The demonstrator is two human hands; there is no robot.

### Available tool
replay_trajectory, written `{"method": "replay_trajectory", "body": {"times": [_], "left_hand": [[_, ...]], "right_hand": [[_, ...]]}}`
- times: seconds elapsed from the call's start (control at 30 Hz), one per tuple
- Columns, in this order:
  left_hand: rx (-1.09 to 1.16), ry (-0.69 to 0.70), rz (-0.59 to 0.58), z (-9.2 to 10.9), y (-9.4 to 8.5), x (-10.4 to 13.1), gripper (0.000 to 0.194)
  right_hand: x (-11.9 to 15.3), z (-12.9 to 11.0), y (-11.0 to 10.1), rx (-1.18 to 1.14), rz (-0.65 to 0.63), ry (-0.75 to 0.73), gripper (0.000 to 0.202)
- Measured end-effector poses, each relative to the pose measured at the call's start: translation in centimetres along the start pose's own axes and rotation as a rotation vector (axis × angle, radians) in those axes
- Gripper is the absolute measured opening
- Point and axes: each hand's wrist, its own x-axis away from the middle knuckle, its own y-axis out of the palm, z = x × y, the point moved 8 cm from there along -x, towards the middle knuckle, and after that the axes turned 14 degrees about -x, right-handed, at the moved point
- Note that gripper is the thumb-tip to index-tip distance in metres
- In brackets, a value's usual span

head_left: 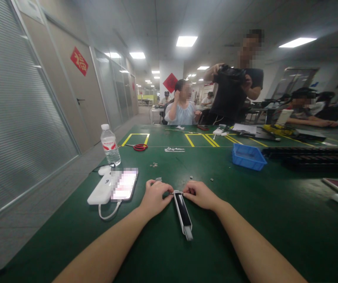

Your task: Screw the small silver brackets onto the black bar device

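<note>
A slim white device with a dark face (183,210) lies on the green table, its grey end (189,233) pointing toward me. My left hand (156,197) pinches at the left side of its far end, and my right hand (200,194) pinches at the right side of the same end. A small metallic piece shows at the left fingertips, too small to make out fully. Two small rings (191,177) (211,179) lie beyond my right hand. Several more small rings (154,165) are grouped farther off to the left.
At the left are a water bottle (110,147), a white power bank (100,190) and a lit phone (127,184). Red scissors (140,147) lie beyond. A blue bin (248,156) and black strips (319,161) are at the right. People sit and stand behind the table.
</note>
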Motion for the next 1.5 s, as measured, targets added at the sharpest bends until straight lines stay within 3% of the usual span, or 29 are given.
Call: {"method": "replay_trajectory", "body": {"times": [0.63, 0.87, 1.03, 1.17, 1.5], "left_hand": [[0.002, -0.004, -0.025, 0.1, 0.2, 0.2, 0.013], [-0.027, -0.011, -0.05, -0.3, -1.5, 0.1, 0.038], [-0.095, -0.14, -0.004, -2.4, -2.6, -0.1, 0.044], [-0.171, -0.218, -0.026, -3.6, -2.1, -0.1, 0.039], [-0.205, -0.258, -0.116, -4.3, -0.5, 0.0, 0.034]], "right_hand": [[0.0, 0.3, 0.2, -0.018, -0.002, 0.008, 0.007], [0.0, 0.3, 0.1, -0.02, -0.009, 0.007, 0.007], [0.0, 0.2, 0.1, -0.017, -0.024, 0.024, 0.008], [0.0, 0.3, 0.1, -0.004, -0.026, 0.02, 0.008], [0.0, 0.2, 0.1, -0.002, -0.025, 0.025, 0.007]]}}
